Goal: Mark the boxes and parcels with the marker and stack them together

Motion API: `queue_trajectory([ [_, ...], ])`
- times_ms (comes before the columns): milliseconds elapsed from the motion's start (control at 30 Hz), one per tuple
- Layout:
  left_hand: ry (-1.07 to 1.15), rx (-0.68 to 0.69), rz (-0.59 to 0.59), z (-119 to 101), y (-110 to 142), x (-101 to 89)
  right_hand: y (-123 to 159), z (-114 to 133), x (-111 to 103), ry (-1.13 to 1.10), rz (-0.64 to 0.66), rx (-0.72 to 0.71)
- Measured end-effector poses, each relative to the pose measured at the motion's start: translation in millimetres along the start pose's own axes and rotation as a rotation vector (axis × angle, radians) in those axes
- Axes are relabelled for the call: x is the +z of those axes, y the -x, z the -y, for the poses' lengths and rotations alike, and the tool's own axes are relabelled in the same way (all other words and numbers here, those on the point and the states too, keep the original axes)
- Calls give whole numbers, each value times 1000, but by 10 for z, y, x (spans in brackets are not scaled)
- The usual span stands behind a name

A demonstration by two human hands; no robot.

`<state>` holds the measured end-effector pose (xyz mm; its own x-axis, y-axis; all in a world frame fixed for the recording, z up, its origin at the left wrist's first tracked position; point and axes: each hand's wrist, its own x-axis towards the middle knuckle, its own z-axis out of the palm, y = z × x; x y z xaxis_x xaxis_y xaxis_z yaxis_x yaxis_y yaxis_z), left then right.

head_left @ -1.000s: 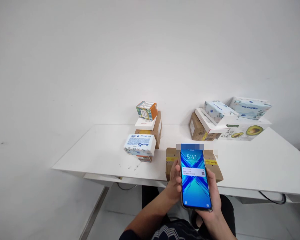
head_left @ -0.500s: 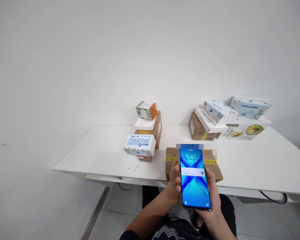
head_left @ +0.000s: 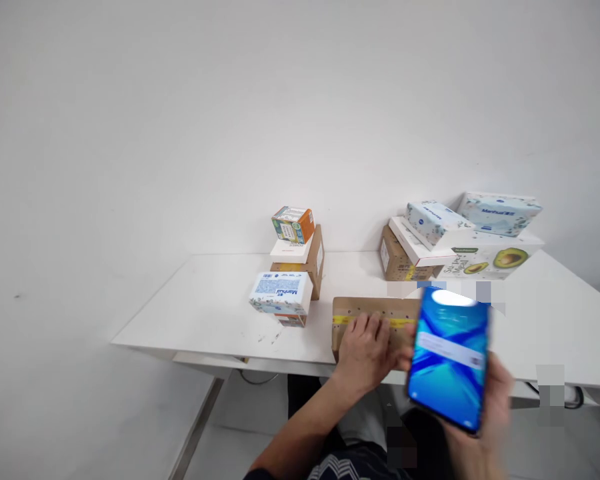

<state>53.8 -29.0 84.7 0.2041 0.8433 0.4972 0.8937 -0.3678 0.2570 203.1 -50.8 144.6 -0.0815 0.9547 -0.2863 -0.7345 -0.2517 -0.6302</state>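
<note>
A phone [head_left: 450, 357] with a lit blue screen is gripped in my right hand [head_left: 480, 433], low at the right and smeared by motion. My left hand [head_left: 367, 350] lies on the near side of a flat brown cardboard box [head_left: 367, 313] with yellow tape, fingers spread over its top. The box rests near the front edge of the white table [head_left: 205, 313].
Left of the brown box lies a blue and white tissue pack [head_left: 281, 295], with a stack behind it topped by an orange carton [head_left: 293, 223]. At the back right stand more boxes and tissue packs, one an avocado-printed box [head_left: 485, 260]. A white wall rises behind.
My right hand has carried the phone to the right and tilted it. My left hand has let go of the phone and come down on the brown box.
</note>
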Motion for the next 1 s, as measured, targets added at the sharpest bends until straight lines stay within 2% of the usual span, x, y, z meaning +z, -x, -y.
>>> queue_trajectory([
  [67,-83,105,22,17,-63,-67,-101,229,-190,131,-128,-362],
  [100,-102,149,32,40,-85,-97,-187,336,-314,244,-166,-486],
  [133,-116,188,43,69,-104,-125,-292,430,-457,388,-284,-579],
  [200,-96,242,79,141,-145,-178,-541,557,-784,798,-569,-609],
  [233,-79,263,104,176,-169,-207,-672,585,-956,1032,-626,-554],
  [300,-60,295,153,238,-220,-272,-917,573,-1283,1458,-560,-429],
  [367,-74,309,184,285,-263,-346,-1118,492,-1553,1731,-497,-472],
  [433,-103,301,204,329,-288,-412,-1268,387,-1750,1938,-461,-539],
  [533,-134,251,231,404,-289,-475,-1412,283,-1937,2101,-447,-560],
  [700,-178,122,203,501,-247,-482,-1511,299,-2071,2129,-453,-528],
  [800,-179,36,178,505,-227,-426,-1472,293,-1974,2056,-441,-598],
  [833,-160,5,180,500,-217,-395,-1439,272,-1895,2004,-389,-657],
  [900,-85,-72,191,488,-180,-324,-1353,198,-1681,1852,-181,-747],
  [967,59,-145,182,470,-104,-249,-1260,91,-1434,1681,57,-718],
  [1000,157,-174,165,459,-51,-213,-1220,31,-1321,1612,134,-674],
])
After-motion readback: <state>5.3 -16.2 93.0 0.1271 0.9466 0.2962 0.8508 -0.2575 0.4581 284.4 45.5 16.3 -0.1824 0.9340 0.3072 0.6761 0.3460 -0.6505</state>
